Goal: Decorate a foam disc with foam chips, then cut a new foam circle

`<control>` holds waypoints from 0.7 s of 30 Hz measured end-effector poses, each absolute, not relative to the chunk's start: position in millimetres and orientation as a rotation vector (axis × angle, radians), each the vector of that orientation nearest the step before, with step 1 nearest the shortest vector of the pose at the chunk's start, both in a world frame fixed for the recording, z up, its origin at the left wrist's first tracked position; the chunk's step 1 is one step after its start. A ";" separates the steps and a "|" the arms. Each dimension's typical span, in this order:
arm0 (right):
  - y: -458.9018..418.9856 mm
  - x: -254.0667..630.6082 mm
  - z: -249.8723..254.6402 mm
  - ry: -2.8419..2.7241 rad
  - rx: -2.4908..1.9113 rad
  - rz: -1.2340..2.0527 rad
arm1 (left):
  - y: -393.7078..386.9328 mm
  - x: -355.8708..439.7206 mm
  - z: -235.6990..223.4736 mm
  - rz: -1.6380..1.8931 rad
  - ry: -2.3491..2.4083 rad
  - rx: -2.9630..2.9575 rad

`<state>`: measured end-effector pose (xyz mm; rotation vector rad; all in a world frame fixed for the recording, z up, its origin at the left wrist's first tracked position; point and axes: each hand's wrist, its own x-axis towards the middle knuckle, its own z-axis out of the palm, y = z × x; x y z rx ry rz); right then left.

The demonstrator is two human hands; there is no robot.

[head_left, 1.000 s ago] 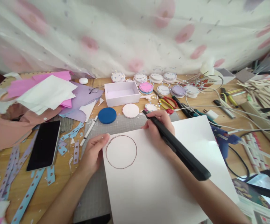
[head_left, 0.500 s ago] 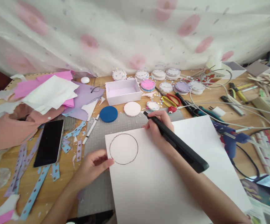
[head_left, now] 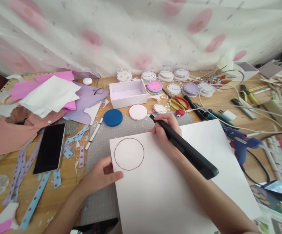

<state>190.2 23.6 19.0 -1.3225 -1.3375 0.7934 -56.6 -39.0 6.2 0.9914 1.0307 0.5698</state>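
Observation:
A large white sheet [head_left: 180, 182] lies on a grey cutting mat [head_left: 99, 201], with a dark circle outline [head_left: 129, 154] near its upper left corner. My right hand [head_left: 166, 133] grips a long black cutting tool [head_left: 183, 148], its tip pointing up past the sheet's top edge. My left hand [head_left: 102, 177] pinches the sheet's left edge just below the circle, thumb lying on the white surface.
A black phone [head_left: 49, 148] lies left of the mat among blue and purple paper strips. Behind the mat are a blue disc [head_left: 113, 117], a pale disc [head_left: 138, 112], a white box [head_left: 128, 93], scissors [head_left: 177, 104], stacked round pieces, cables and a blue glue gun [head_left: 240, 146].
My left hand slid down from the sheet's top left corner to its left edge below the circle. The right hand and tool stayed nearly in place.

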 end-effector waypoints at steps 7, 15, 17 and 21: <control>21.1 189.8 23.3 -1.360 -1.322 0.806 | -43.6 -44.1 12.9 0.448 1.130 0.870; 25.4 191.7 20.6 -1.364 -1.337 0.814 | -51.9 -38.3 10.0 0.576 1.038 0.786; 26.2 191.4 19.1 -1.348 -1.315 0.808 | -51.9 -37.6 10.3 0.577 1.053 0.772; 24.3 187.7 21.0 -1.319 -1.266 0.841 | -42.6 -35.2 15.6 0.595 1.083 0.668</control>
